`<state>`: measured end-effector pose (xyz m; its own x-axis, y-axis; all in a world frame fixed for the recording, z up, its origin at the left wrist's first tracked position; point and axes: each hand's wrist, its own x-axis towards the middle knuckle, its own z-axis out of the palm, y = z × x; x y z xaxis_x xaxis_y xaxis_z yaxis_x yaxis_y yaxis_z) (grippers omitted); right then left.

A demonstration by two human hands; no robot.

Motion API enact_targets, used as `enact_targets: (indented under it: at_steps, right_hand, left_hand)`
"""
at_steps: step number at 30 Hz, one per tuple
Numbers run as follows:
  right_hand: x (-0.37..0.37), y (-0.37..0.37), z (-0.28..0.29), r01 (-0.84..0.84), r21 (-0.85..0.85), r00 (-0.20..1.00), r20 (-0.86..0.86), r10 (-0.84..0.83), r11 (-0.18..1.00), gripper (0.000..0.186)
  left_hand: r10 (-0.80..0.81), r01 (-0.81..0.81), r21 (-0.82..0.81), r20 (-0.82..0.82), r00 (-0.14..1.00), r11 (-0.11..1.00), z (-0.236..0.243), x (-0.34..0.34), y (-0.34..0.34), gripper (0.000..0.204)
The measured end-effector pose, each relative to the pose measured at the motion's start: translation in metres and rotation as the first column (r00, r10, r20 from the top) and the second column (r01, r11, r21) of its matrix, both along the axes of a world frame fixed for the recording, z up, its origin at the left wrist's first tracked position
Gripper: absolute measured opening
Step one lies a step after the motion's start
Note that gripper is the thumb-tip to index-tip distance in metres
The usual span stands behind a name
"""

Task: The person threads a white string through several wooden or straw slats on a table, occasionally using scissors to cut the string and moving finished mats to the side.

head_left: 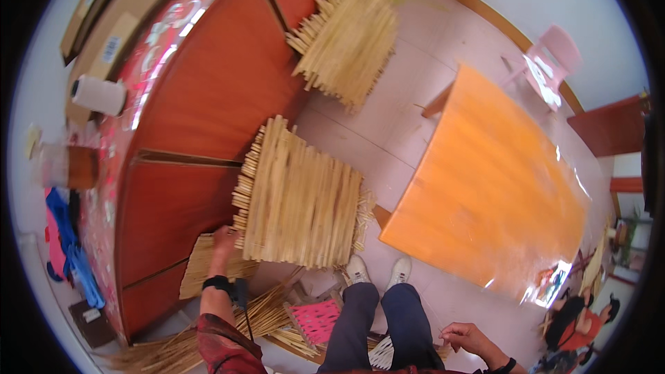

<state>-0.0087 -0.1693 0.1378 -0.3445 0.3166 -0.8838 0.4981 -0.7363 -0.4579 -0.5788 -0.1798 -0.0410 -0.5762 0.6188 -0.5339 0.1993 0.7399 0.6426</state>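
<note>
A thick mat of yellowish plant stalks [301, 201] rests in front of me, its stalks lying side by side with uneven ends. At its near left corner, my left hand [224, 239] is closed on the stalk ends; the fingertips are partly hidden. My right hand [465, 338] is held off to the right of my legs, thumb and fingers pinched together. A faint thin line, perhaps thread, runs near those fingertips, too fine to make out surely. Below the left hand, a smaller stalk mat [208, 266] leans by the red cabinet [187, 97].
Another stalk mat [353, 38] lies farther off. An orange table [485, 194] stands at right, with a pink chair [551, 66] behind. Loose stalks [187, 339] and a pink woven stool [315, 320] are near my legs. A thread cone [100, 95] sits on the cabinet.
</note>
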Motion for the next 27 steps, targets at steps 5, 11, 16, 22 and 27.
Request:
enact_targets:
  at_steps: [5,11,16,22,27]
  right_hand:
    - [-0.019,0.004,-0.007,-0.054,0.173,0.996,-0.054,0.065,0.983,0.015]
    - [-0.062,0.029,0.046,-0.122,0.311,0.976,-0.135,0.171,0.943,0.016]
    - [-0.079,0.029,0.071,-0.351,0.296,0.877,-0.227,0.423,0.888,0.018]
    - [-0.04,-0.014,0.066,-0.255,0.266,0.919,-0.232,0.318,0.93,0.02]
    - [0.01,-0.057,0.07,-0.016,0.233,0.974,-0.217,0.068,0.972,0.021]
  left_hand:
    - [-0.057,0.101,0.314,-0.146,0.988,0.944,0.038,0.07,-0.016,0.018]
    - [0.003,0.096,0.338,-0.281,0.96,0.936,0.151,0.12,-0.04,0.017]
    - [-0.053,0.225,0.36,-0.429,0.902,0.905,0.271,0.122,-0.077,0.01]
    - [-0.181,0.482,0.403,-0.591,0.786,0.778,0.38,0.154,-0.018,0.011]
    - [-0.303,0.779,0.347,-0.779,0.549,0.522,0.434,0.227,0.049,0.013]
